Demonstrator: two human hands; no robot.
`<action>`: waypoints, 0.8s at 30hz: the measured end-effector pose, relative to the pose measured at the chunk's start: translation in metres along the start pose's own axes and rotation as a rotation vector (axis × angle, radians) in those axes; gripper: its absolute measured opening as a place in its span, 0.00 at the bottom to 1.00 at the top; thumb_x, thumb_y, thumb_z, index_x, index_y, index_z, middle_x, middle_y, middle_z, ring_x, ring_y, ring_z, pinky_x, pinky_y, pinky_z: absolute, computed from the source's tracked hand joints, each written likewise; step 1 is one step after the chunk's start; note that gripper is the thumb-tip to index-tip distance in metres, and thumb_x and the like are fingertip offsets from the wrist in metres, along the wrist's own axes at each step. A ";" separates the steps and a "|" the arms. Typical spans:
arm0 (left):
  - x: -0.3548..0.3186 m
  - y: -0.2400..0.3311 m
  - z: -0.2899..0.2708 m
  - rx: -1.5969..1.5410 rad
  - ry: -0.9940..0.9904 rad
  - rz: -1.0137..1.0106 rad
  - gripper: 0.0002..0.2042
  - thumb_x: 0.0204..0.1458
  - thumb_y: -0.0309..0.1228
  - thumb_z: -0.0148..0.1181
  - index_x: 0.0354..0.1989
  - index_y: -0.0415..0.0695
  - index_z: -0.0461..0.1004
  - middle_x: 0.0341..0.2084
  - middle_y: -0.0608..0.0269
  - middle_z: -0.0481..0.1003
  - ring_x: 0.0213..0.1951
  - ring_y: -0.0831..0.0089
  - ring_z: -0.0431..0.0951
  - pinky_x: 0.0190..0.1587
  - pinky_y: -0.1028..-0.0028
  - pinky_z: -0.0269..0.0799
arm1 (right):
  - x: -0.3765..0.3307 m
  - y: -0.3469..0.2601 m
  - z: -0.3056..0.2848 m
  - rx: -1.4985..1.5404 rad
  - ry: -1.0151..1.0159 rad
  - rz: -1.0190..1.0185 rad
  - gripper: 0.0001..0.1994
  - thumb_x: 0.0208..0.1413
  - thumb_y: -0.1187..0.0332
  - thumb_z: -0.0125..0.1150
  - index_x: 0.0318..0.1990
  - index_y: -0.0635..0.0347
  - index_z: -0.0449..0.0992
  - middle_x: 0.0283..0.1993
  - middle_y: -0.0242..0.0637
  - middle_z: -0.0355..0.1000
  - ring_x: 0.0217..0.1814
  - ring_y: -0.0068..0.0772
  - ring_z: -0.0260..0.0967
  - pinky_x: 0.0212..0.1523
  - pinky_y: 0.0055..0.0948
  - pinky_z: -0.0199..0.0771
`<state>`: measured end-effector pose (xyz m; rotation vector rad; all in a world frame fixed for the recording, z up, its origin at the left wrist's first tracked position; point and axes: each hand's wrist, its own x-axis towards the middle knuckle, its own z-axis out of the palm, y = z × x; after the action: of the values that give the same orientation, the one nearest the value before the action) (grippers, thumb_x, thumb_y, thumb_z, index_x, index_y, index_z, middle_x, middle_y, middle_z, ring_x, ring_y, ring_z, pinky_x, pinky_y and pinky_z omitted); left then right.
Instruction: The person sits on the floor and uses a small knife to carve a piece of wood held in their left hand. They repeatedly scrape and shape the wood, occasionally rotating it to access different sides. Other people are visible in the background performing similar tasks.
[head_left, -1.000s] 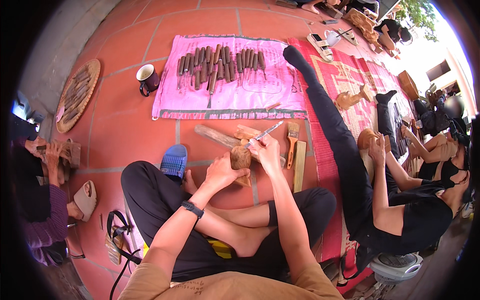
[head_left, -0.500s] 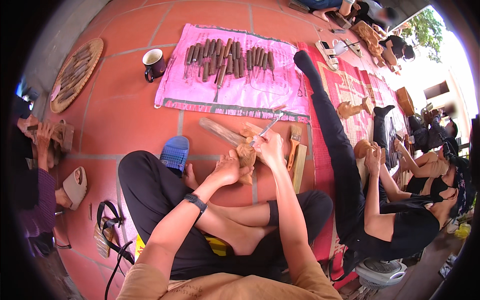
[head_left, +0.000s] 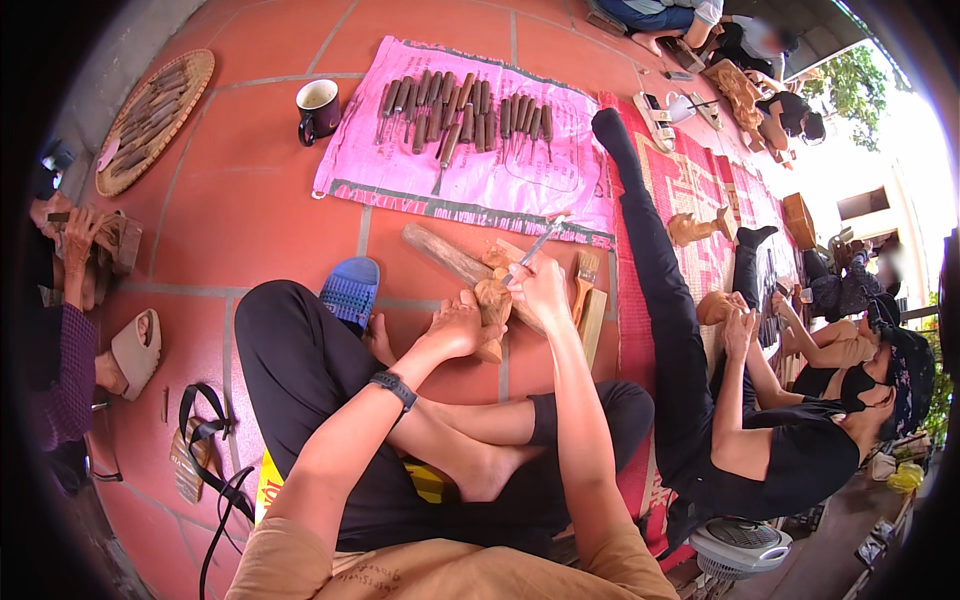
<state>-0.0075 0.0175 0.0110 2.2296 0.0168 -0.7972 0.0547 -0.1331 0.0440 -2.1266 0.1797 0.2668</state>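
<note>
My left hand (head_left: 455, 328) is wrapped round a small carved wooden figure (head_left: 493, 298), holding it above the floor in front of my crossed legs. In my right hand (head_left: 541, 290) is a slim, silver-grey carving tool (head_left: 540, 247); its lower end meets or nearly meets the top of the figure, and its far end points up and to the right. My fingers hide part of both things. Behind the figure a rough length of wood (head_left: 440, 247) lies slantwise on the tiles. A flat paintbrush (head_left: 584, 280) and a pale wood strip (head_left: 593, 325) lie right of my right hand.
Several wooden-handled chisels (head_left: 468, 110) lie on a pink sheet (head_left: 570, 190) ahead. Beside it stand a dark mug (head_left: 318, 108) and a wicker tray (head_left: 108, 180) of tools. A blue slipper (head_left: 350, 290) is by my foot. Co-workers sit left, right and far right; a fan (head_left: 738, 545) stands low right.
The view has shifted slightly, so the surroundings sit a little differently. My right hand and the tool remain at the top of the figure, with only a small change in angle.
</note>
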 end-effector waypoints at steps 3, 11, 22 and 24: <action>-0.002 0.001 -0.001 -0.010 -0.002 -0.001 0.45 0.50 0.56 0.64 0.59 0.26 0.55 0.58 0.34 0.64 0.62 0.41 0.62 0.63 0.51 0.60 | -0.001 -0.002 0.001 -0.118 -0.003 -0.100 0.05 0.56 0.73 0.62 0.34 0.66 0.78 0.23 0.40 0.76 0.25 0.31 0.75 0.31 0.33 0.74; -0.001 0.000 0.002 0.017 0.030 0.025 0.43 0.49 0.55 0.64 0.57 0.27 0.56 0.58 0.34 0.64 0.62 0.41 0.62 0.63 0.52 0.60 | 0.006 0.009 0.004 -0.103 0.052 -0.026 0.05 0.56 0.72 0.62 0.33 0.66 0.78 0.24 0.41 0.77 0.27 0.31 0.77 0.32 0.34 0.74; 0.001 -0.001 0.002 0.008 0.027 0.037 0.46 0.49 0.56 0.63 0.59 0.24 0.54 0.57 0.33 0.65 0.61 0.40 0.63 0.63 0.52 0.60 | 0.011 0.015 0.010 -0.178 0.134 -0.088 0.07 0.55 0.71 0.62 0.33 0.68 0.77 0.25 0.45 0.78 0.30 0.41 0.79 0.34 0.37 0.74; 0.001 -0.001 0.001 -0.003 0.013 0.019 0.46 0.49 0.57 0.63 0.59 0.24 0.54 0.58 0.33 0.65 0.61 0.40 0.63 0.62 0.52 0.60 | 0.004 0.010 0.009 -0.118 0.104 -0.059 0.07 0.55 0.71 0.62 0.35 0.67 0.77 0.23 0.45 0.77 0.29 0.38 0.79 0.33 0.37 0.74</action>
<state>-0.0076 0.0172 0.0097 2.2291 0.0026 -0.7719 0.0550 -0.1306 0.0297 -2.2610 0.1646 0.1350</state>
